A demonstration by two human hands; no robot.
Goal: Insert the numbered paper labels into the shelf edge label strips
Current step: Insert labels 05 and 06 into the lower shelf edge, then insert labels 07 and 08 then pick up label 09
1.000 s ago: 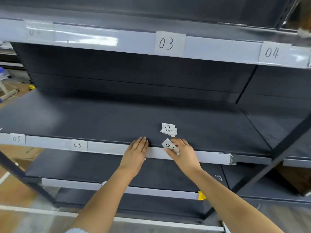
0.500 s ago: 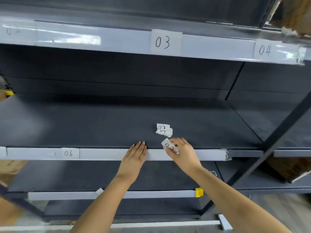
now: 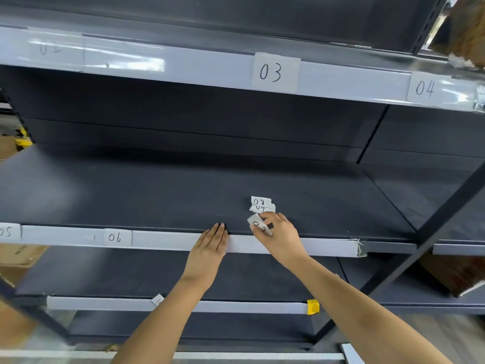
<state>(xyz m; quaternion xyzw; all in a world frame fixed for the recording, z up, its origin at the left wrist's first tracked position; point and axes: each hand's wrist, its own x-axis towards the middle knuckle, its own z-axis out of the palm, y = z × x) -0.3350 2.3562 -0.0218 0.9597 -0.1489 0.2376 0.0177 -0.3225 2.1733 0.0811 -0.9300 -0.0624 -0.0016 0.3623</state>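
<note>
My right hand (image 3: 282, 239) pinches a small white paper label (image 3: 258, 224) with a handwritten number, just above the middle shelf's pale label strip (image 3: 315, 246). My left hand (image 3: 210, 249) lies flat with straight fingers against that strip, its fingertips at the shelf's top edge. A small pile of loose numbered labels (image 3: 261, 204), the top one reading 08, lies on the dark shelf right behind my right hand. Labels 05 (image 3: 6, 232) and 06 (image 3: 116, 237) sit in the same strip to the left. Labels 03 (image 3: 274, 72) and 04 (image 3: 425, 88) sit in the upper strip (image 3: 196, 67).
A lower shelf strip (image 3: 236, 306) carries a yellow end cap (image 3: 312, 306) and a small slanted label (image 3: 157, 300). A dark upright post (image 3: 430, 227) crosses at the right. Cardboard boxes stand at the far left (image 3: 18, 254) and the lower right (image 3: 451, 274).
The view has shifted slightly, so label 05 shows again at the left. Both hands stay at the middle strip, the right one still holding its label.
</note>
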